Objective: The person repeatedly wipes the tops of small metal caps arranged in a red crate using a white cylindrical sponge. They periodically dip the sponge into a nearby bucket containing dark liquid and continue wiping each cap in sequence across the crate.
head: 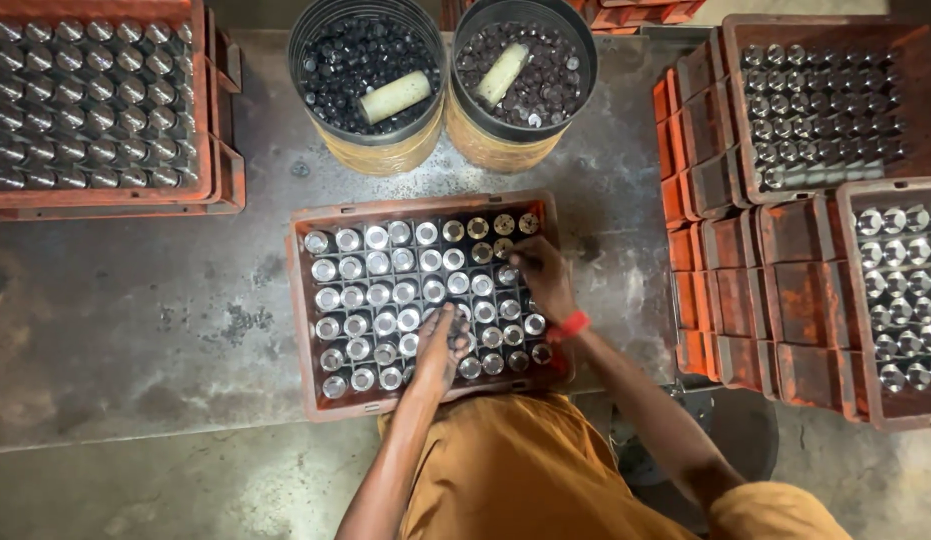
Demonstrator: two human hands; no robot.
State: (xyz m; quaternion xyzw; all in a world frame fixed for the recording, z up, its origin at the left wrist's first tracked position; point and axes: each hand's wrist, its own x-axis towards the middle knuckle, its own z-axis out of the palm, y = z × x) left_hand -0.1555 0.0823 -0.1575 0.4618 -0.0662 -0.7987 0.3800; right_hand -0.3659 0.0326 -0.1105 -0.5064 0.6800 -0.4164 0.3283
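Both hands down in the orange crate [303, 300] at frame centre: left hand [440, 350] fingers curled onto a steel cylinder [455, 335], right hand [542, 280] pinching another cylinder [507, 268], parts upright in grid cells for easy plucking.

My arms are bare from the elbows down, no sleeves reaching the wrists and no gloves on either grip. My left hand [440, 345] and my right hand [542, 280] carry no rings that I can make out. Round my right wrist sits a red band [570, 325], narrow and plain, the only bright mark on me. I wear a mustard-orange garment [525, 470] of soft, creased cloth; it covers my lap and both knees, one fold bunched at the lower right. Whether it is a shirt or trousers I cannot tell.
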